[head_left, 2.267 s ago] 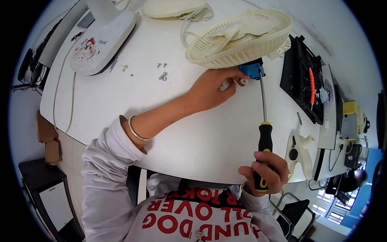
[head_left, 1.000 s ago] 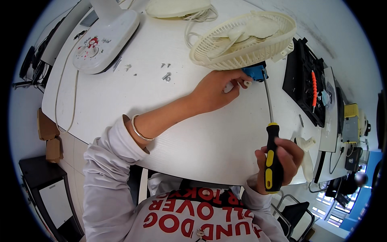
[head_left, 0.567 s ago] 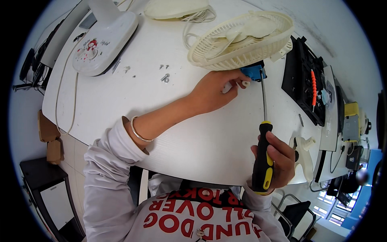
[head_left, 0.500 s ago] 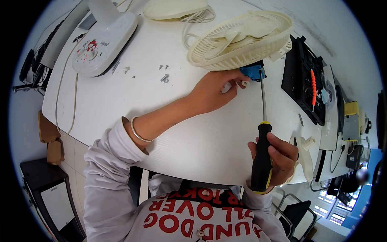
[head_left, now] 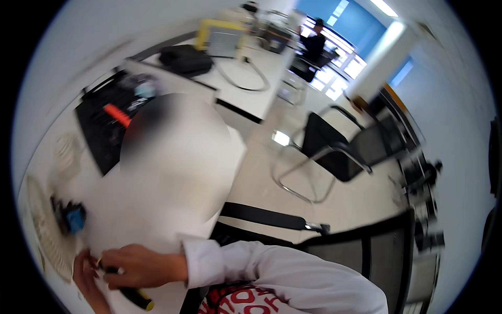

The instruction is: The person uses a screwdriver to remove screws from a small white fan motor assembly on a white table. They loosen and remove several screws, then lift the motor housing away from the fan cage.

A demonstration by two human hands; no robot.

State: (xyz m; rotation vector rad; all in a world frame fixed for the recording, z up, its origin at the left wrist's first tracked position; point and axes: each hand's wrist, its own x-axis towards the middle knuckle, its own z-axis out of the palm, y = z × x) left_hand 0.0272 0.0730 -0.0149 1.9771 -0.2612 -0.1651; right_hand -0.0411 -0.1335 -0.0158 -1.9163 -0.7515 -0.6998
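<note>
At the lower left, my right hand (head_left: 140, 268) is closed round a screwdriver (head_left: 137, 299) with a black and yellow handle; its tip does not show. My left hand (head_left: 88, 280) meets it, fingers bent in toward my right fingertips. What the left fingers hold, if anything, is too small and smeared to name. Just beyond the hands, a blue part (head_left: 76, 222) with dark pieces sits against the cream fan grille (head_left: 46, 230), apart from both hands.
A black tool case (head_left: 94, 123) holding an orange coiled item (head_left: 117, 114) lies on the white table (head_left: 123, 201). A blurred round patch hides the table's middle. Black chairs (head_left: 334, 149) stand to the right. Farther off are another desk (head_left: 243, 78) and a seated person (head_left: 314, 44).
The view has swung right, so the table and hands now sit at the left. My hands have come together; the screwdriver has come away from the blue part.
</note>
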